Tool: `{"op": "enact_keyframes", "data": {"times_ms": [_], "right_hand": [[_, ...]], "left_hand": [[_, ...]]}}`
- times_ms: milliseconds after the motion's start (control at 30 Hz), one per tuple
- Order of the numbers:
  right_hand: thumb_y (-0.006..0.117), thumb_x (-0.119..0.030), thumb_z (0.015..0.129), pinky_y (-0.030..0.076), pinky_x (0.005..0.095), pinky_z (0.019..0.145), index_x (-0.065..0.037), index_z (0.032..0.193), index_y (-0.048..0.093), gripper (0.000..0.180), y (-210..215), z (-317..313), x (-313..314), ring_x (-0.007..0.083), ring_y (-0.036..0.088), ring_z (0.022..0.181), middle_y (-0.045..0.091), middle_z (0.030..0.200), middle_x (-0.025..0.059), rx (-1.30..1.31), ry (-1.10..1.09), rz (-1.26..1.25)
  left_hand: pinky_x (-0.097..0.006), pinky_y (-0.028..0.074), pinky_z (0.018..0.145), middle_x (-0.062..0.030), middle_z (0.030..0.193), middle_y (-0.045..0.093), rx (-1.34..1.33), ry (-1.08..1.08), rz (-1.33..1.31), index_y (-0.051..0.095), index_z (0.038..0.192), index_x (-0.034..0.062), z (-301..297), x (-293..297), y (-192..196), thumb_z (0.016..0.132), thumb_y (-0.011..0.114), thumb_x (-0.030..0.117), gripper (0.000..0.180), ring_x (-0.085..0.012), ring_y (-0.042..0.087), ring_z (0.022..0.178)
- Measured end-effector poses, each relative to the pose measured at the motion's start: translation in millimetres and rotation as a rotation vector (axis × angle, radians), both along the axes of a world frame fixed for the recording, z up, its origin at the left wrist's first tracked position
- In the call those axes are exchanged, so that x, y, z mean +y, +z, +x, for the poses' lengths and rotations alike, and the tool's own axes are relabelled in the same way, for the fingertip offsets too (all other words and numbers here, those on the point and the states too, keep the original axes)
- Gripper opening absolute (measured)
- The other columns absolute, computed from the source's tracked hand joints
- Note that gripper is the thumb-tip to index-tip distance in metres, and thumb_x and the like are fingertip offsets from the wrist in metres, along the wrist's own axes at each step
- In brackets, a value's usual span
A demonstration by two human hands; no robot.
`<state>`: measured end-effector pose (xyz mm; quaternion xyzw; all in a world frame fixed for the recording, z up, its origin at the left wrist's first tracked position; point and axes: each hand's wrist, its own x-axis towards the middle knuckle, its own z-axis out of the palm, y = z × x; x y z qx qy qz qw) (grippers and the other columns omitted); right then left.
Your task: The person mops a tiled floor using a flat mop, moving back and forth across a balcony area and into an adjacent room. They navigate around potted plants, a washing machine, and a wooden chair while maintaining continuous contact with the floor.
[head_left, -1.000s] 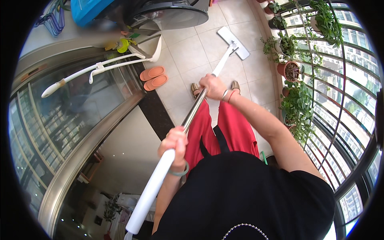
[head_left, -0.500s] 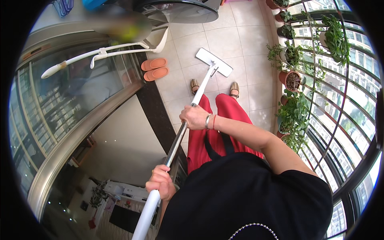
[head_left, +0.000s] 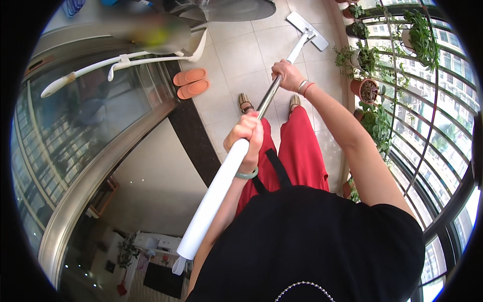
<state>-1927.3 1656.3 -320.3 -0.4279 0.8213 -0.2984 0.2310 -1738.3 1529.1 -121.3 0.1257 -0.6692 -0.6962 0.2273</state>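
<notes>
Orange round-toed slippers [head_left: 193, 89] sit paired by the left edge of the pale tiled floor [head_left: 236, 55], apparently out of your way. Your left hand [head_left: 245, 135] clenches the long white-and-metal flat mop [head_left: 268, 96] mid-shaft; your right hand [head_left: 288, 75] wraps it lower, probably for leverage. Its grey rectangular head [head_left: 300, 23] lies toward the floor's right edge.

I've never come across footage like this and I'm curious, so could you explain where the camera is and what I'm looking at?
There's no machine here, just a person using two bare hands. A wide fisheye camera worn on the head looks down, which is why straight edges bend near the rim. The left hand and, farther along, the right hand grip a flat-headed mop. Its head is on the tiled floor. Orange slippers lie toward the left; potted plants line the right.
</notes>
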Motion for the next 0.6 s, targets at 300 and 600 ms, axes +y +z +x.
{"op": "enact_keyframes", "data": {"times_ms": [300,600], "right_hand": [[0.065,-0.019,0.071,0.044,0.0457,0.063,-0.016,0.074,0.062,0.005,78.0,208.2,-78.3,0.0239,0.055,0.092,0.059,0.08,-0.0007,-0.253,0.116,-0.069],[0.059,-0.02,0.076,0.049,0.0496,0.069,-0.011,0.074,0.062,0.009,94.9,182.7,-58.4,0.0263,0.059,0.092,0.061,0.08,0.0056,-0.3,0.314,-0.035]], "left_hand": [[-0.048,0.044,0.091,-0.0037,0.065,0.047,-0.244,0.258,-0.036,0.04,0.079,0.011,164.3,-29.7,123.3,0.087,0.053,0.0,0.019,-0.0159,0.049,0.066],[-0.043,0.04,0.09,-0.0004,0.064,0.043,-0.151,0.309,-0.034,0.039,0.078,0.0136,159.4,6.8,119.4,0.088,0.056,0.004,0.022,-0.0147,0.047,0.066]]}}
